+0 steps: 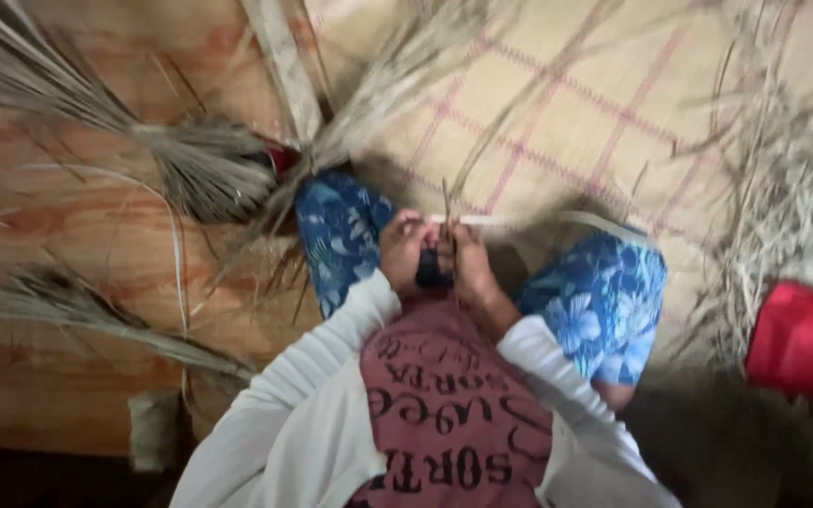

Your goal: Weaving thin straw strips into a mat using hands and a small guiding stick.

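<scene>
Landmark is the person's lap, between the two knees in blue flower-print cloth.

Beyond the lap: a pale woven mat with pink check lines, spread on the floor. Left of the lap: bare orange-brown wooden floor. On that floor lie bundles of dry grey-tan grass fibre fanned like brooms, one up-left of the lap, and a thinner one lower left. Right of the lap: a loose heap of the same dry straw and, just below it, a red box-like thing, blurred.

Over the lap, both hands meet, touching. Left hand has its grip clenched, fingers curled in. Right hand has its grip pinched shut too. Between them runs a thin pale flat strip, like a split leaf. Its long axis lies crosswise, running from the hands out to the right over the right knee, where it bends away. A few dark thin stalks stand up out of the two fists, pointing away from the body toward the mat.

Key relation: the strip's free length lies right of both hands, so the right hand is nearer to it; the left hand sits at its end. Which fingers actually clamp the strip I cannot tell, too blurred.
</scene>
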